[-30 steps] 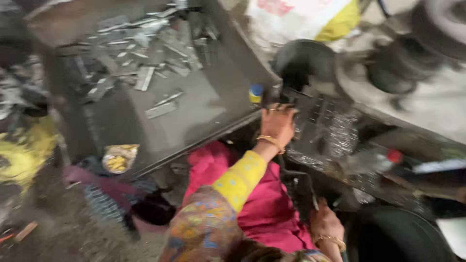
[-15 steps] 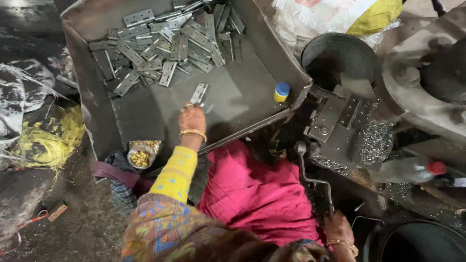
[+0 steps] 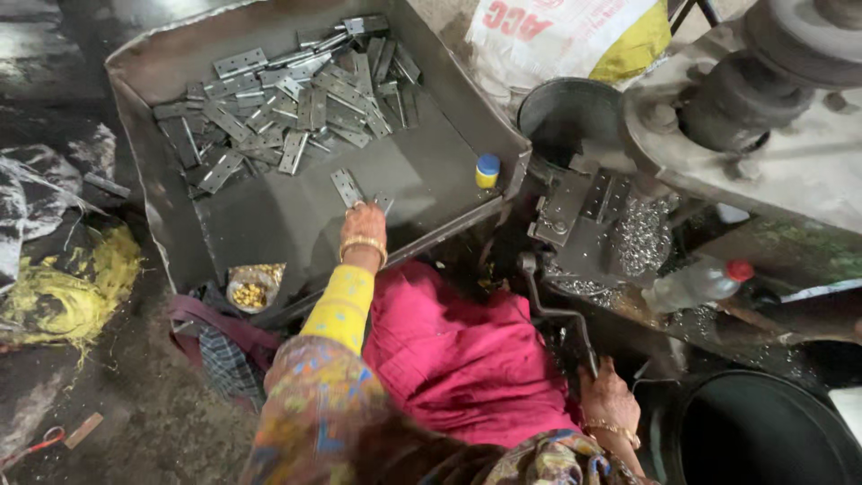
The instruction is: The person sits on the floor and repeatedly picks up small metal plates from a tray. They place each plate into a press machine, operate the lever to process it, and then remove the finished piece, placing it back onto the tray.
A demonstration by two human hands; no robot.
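Note:
My left hand (image 3: pixel 364 224) reaches into a large grey metal tray (image 3: pixel 135 117), its fingertips closed on the near end of a flat metal hinge plate (image 3: pixel 345 186). A smaller metal piece (image 3: pixel 384 202) lies just right of the fingers. Farther back in the tray is a pile of similar plates (image 3: pixel 287 99). My right hand (image 3: pixel 609 395) grips the end of a bent lever handle (image 3: pixel 557 310) at the lower right. The lever runs up to a small press (image 3: pixel 575 216). Pink cloth covers my lap between the two arms.
A small yellow bottle with a blue cap (image 3: pixel 487 171) stands in the tray's right corner. A dark pan (image 3: pixel 566 108), a white and yellow sack (image 3: pixel 557 36), a plastic bottle with a red cap (image 3: pixel 696 283) and a black bucket (image 3: pixel 763 431) surround the press. A bag of yellow bits (image 3: pixel 250 287) lies below the tray.
My left hand moved from the press leftward into the tray and now rests on the loose hinge plate. My right hand has stayed on the lever.

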